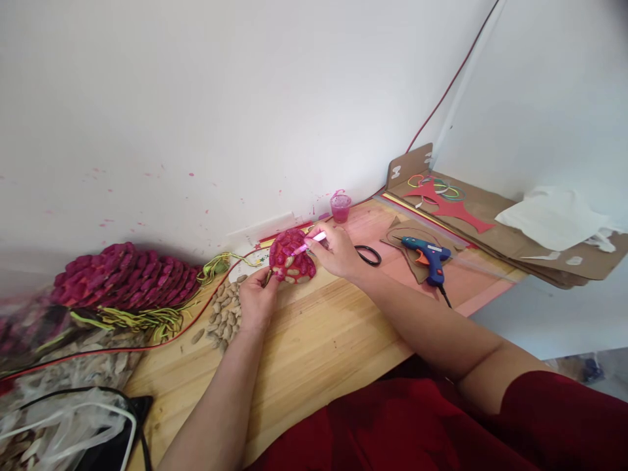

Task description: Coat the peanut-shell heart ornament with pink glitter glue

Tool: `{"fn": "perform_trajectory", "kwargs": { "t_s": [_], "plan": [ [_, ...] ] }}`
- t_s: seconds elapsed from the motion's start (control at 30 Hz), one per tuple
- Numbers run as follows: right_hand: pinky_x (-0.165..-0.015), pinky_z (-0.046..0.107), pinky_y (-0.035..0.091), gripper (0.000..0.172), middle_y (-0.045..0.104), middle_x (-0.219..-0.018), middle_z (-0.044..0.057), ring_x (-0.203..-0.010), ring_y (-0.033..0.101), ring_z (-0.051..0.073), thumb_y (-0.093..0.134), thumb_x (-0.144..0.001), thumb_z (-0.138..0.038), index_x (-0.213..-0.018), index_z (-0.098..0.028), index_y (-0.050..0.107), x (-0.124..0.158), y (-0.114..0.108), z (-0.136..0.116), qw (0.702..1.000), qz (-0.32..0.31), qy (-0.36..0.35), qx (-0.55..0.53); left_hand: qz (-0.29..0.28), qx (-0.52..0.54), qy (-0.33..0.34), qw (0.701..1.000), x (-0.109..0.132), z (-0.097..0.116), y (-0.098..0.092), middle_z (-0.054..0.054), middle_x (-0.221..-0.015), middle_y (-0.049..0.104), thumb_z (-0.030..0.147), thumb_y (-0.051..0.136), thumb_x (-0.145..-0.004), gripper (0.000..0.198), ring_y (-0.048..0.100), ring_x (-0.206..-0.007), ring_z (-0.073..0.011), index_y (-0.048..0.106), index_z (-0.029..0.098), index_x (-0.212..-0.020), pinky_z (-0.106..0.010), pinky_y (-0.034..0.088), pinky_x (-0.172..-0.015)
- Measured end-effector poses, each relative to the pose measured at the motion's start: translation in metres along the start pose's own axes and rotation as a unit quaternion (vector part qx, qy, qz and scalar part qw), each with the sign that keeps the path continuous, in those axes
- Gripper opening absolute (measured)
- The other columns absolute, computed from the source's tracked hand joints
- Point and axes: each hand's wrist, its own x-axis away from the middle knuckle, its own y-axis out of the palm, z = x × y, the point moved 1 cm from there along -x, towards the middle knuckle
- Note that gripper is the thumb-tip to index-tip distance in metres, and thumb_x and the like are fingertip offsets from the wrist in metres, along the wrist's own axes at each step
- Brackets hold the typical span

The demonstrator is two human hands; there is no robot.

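Observation:
A round disc [287, 243] covered with peanut shells is held up near the wall. Most of its shells are magenta, while a few along the lower part are still a bare tan. My left hand [258, 299] is closed on the disc's lower left edge. Pinched in my right hand [338, 252] is a paintbrush [315, 241] with a pale handle, its tip at the face of the disc. Loose peanuts [226, 315] lie on the table just left of my left hand. Behind my right hand stands a small clear cup [340, 208] of pink paint.
Several magenta peanut discs [127, 275] are stacked at the left, with yellow-green cords [142, 320] hanging out. A blue glue gun [429, 255] rests on cut cardboard [417, 269] at right, near a black ring [367, 255]. A red cable [196, 317] crosses the wooden table [328, 333].

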Motion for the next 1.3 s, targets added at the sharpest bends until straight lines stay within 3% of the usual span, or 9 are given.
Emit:
{"fn": "perform_trajectory", "kwargs": {
  "t_s": [0.17,0.53,0.77,0.93,1.13,1.3],
  "plan": [
    [-0.064,0.028,0.045,0.013,0.07,-0.077,0.001,-0.063,0.058,0.014,0.063,-0.091,-0.032,-0.085,-0.021,0.061,-0.001,-0.002,0.0,1.0,0.008,0.012,0.025,-0.002,0.026,-0.014,1.0,0.0,-0.001,0.0,-0.008,-0.098,0.081,0.046,0.08,-0.074,0.036,0.072,-0.095,-0.0259,0.08,0.016,-0.095,-0.038,0.052,-0.095],
    [-0.06,0.027,0.042,0.018,0.062,-0.062,-0.004,-0.06,0.057,0.014,0.065,-0.089,-0.039,-0.083,-0.023,0.061,-0.003,0.0,0.007,0.996,0.037,0.086,0.008,-0.01,0.017,-0.004,1.0,-0.002,-0.005,0.0,-0.008,-0.096,0.081,0.054,0.079,-0.073,0.044,0.071,-0.097,-0.0267,0.08,0.017,-0.097,-0.037,0.054,-0.092],
    [-0.065,0.028,0.045,0.014,0.069,-0.073,-0.001,-0.062,0.058,0.014,0.064,-0.09,-0.035,-0.085,-0.022,0.062,-0.001,0.0,0.002,0.999,0.015,0.045,-0.002,-0.007,0.017,0.002,1.0,-0.001,-0.004,0.001,-0.008,-0.098,0.081,0.047,0.077,-0.076,0.037,0.071,-0.096,-0.0264,0.08,0.017,-0.097,-0.039,0.052,-0.096],
    [-0.063,0.028,0.044,0.012,0.069,-0.074,-0.001,-0.061,0.057,0.013,0.064,-0.09,-0.033,-0.086,-0.022,0.062,0.0,0.0,0.0,0.999,0.032,0.034,0.012,-0.006,0.017,-0.004,1.0,0.0,-0.002,0.002,-0.006,-0.095,0.081,0.045,0.078,-0.074,0.034,0.072,-0.096,-0.0262,0.08,0.017,-0.094,-0.037,0.053,-0.095],
    [-0.061,0.028,0.042,0.014,0.068,-0.072,-0.001,-0.06,0.057,0.013,0.064,-0.091,-0.034,-0.085,-0.022,0.06,-0.001,-0.001,-0.002,0.999,0.009,0.051,-0.004,0.0,-0.001,0.022,1.0,0.003,0.009,0.003,-0.006,-0.099,0.081,0.043,0.076,-0.075,0.032,0.073,-0.097,-0.0268,0.081,0.018,-0.094,-0.036,0.054,-0.094],
    [-0.062,0.028,0.042,0.014,0.065,-0.067,-0.003,-0.06,0.057,0.014,0.064,-0.09,-0.035,-0.084,-0.023,0.06,-0.003,-0.006,-0.004,0.996,0.037,0.072,0.021,-0.003,-0.005,0.025,1.0,0.005,0.014,0.003,-0.005,-0.101,0.082,0.042,0.077,-0.075,0.028,0.073,-0.096,-0.0278,0.08,0.019,-0.09,-0.038,0.053,-0.094]
  ]
}}
